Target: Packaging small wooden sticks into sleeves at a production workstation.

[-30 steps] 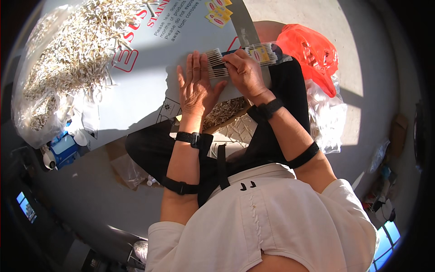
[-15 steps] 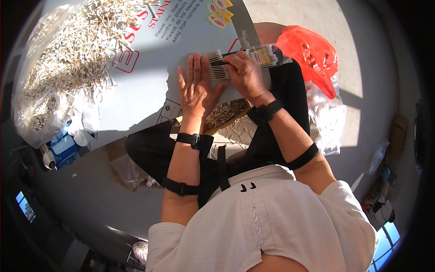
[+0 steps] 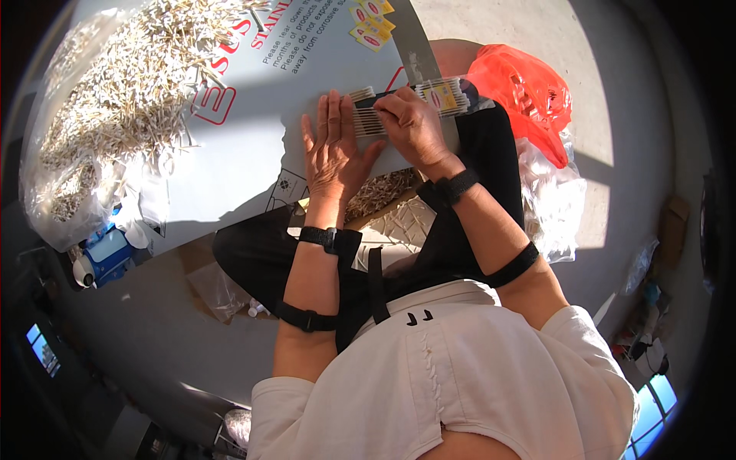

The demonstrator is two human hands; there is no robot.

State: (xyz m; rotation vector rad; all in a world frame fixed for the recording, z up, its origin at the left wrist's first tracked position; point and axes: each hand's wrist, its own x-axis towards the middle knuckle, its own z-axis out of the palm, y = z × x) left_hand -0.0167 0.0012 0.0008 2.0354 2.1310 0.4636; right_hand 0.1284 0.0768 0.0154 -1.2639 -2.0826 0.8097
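My left hand (image 3: 331,146) lies flat on the printed sheet, fingers stretched out, beside a row of cotton swabs (image 3: 368,123). My right hand (image 3: 418,130) is closed in a pinch over the right end of that row. Its fingertips hide whatever they hold. A dark strip (image 3: 369,103) shows among the swabs, just left of the right fingers. Right of this hand sits a clear pack of swabs (image 3: 455,96) with a yellow label (image 3: 441,98), near the table's edge.
Loose cotton swabs (image 3: 123,100) fill a large clear bag at the left. Small yellow labels (image 3: 372,31) lie at the far edge. More swabs (image 3: 383,188) are in a box below the table edge. A red plastic bag (image 3: 529,92) and clear bags (image 3: 548,199) stand at the right.
My right hand has shifted slightly left over the swabs, and its fingers have drawn in a little. The left hand stays almost still.
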